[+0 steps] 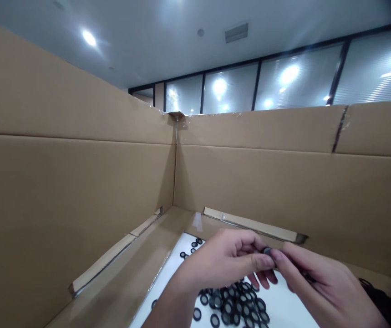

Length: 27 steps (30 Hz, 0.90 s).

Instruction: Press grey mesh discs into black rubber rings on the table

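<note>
My left hand (pixel 229 257) and my right hand (pixel 321 278) meet above a white board (pixel 284 303). Between their fingertips is one small dark ring-like piece (pixel 267 251), pinched from both sides and partly covered by the fingers. Below the hands lies a pile of black rings with pale centres (pixel 236 303), some overlapping. A few similar rings (pixel 194 244) lie loose on the board's far left part, beyond my left wrist.
Tall cardboard walls (pixel 284 187) surround the board on the left and far sides. A folded cardboard strip (pixel 256 225) runs along the far wall's foot, another (pixel 113 250) along the left. Something black (pixel 386 300) is at the lower right.
</note>
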Tool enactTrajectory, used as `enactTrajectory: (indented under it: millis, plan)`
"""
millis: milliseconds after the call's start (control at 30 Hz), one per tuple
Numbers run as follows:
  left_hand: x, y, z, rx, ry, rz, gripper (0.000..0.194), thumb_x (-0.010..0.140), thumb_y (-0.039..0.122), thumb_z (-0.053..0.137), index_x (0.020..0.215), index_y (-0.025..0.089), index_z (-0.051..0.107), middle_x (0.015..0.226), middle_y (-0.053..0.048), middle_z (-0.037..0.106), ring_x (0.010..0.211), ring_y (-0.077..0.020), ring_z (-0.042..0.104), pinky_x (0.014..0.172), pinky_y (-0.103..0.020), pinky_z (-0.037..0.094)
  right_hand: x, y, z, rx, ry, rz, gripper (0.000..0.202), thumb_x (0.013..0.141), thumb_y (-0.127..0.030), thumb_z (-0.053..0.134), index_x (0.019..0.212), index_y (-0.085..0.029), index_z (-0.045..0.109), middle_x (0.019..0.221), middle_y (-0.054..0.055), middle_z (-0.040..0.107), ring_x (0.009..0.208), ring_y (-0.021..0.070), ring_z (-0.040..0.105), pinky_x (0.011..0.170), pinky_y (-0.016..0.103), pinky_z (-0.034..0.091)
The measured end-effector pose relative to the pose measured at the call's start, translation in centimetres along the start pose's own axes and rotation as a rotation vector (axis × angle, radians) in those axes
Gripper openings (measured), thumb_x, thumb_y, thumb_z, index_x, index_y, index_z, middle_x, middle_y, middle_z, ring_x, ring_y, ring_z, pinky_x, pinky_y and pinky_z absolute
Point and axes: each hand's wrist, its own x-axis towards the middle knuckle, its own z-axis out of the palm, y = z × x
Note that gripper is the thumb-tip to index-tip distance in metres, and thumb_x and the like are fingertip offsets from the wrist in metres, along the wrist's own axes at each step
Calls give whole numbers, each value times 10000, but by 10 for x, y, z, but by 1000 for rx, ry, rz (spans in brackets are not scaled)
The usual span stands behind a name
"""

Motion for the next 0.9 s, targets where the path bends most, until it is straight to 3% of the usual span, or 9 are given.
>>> enactTrajectory:
  millis: [100,200,533,633,767,833,900]
  plan:
    - [2,1,-1,-59,24,7,349,725,411,825,810,130,636,722,-15,656,629,-108,611,633,-254,501,-4,4,-3,43,-96,-4,435,1012,-417,426,646,-209,537,538,-23,516,455,108,499,425,197,394]
    - [6,0,-1,-149,15,35,374,648,371,882,820,121,663,684,-4,654,582,-99,592,586,-239,491,-7,4,-3,111,-43,14,458,1023,-407,408,624,-209,514,572,-9,562,505,121,545,455,208,404]
    - [16,-20,-2,-338,-111,107,334,700,247,862,737,147,546,556,35,602,448,-66,558,456,-163,449,-8,-6,14,461,127,54,455,1017,-386,459,609,-208,552,540,-12,571,468,119,527,477,218,437]
    - [17,-23,-10,-312,-142,69,340,719,268,857,751,144,543,591,24,623,466,-67,586,453,-154,470,-8,-8,13,421,129,29,433,1019,-358,448,625,-210,551,545,-16,549,478,120,522,489,225,431]
    - [12,-18,-25,-205,-225,-38,362,683,303,881,735,131,567,633,10,644,504,-82,617,456,-169,507,-4,-6,9,237,-27,-125,357,1005,-290,455,670,-207,545,574,-27,520,483,103,510,464,203,393]
    - [7,-13,-30,-130,-211,-62,342,679,294,881,735,124,589,645,13,645,519,-77,614,472,-168,511,-1,-7,9,154,-71,-178,344,993,-269,468,657,-205,503,570,-38,482,468,88,470,445,192,365]
    - [3,-9,-32,-77,-166,-65,315,701,284,866,748,124,599,645,18,643,526,-73,619,482,-159,498,1,-8,12,109,-36,-196,349,990,-262,465,645,-206,472,566,-46,443,462,81,437,441,186,353]
